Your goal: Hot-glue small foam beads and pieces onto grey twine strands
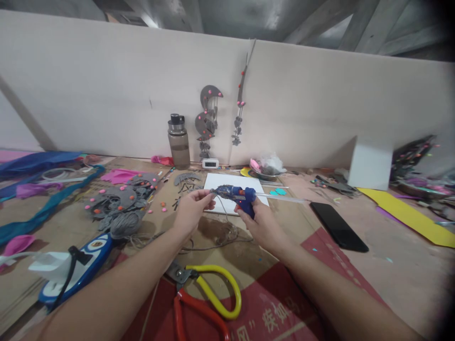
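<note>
A blue hot glue gun (232, 193) sits in my right hand (265, 225), its nozzle pointing left and a clear glue stick (277, 196) poking out of its back. My left hand (195, 208) pinches a grey string (223, 206) at the nozzle tip; a small grey bit at the fingertips is too small to make out. The string loops down to loose coils (229, 233) on the cardboard. Behind the glue gun lies a white board (227, 181). Nearest my forearms is a pair of scissors (216, 293) with one yellow and one red handle.
Left are a grey yarn ball (126, 225), grey felt pieces with pompoms (121, 199) and a blue-and-white power strip (78, 272). A black phone (337, 226) lies right. A bottle (178, 144), small clock (210, 164) and dish (268, 173) stand along the wall, where moon-shaped decorations (208, 106) hang.
</note>
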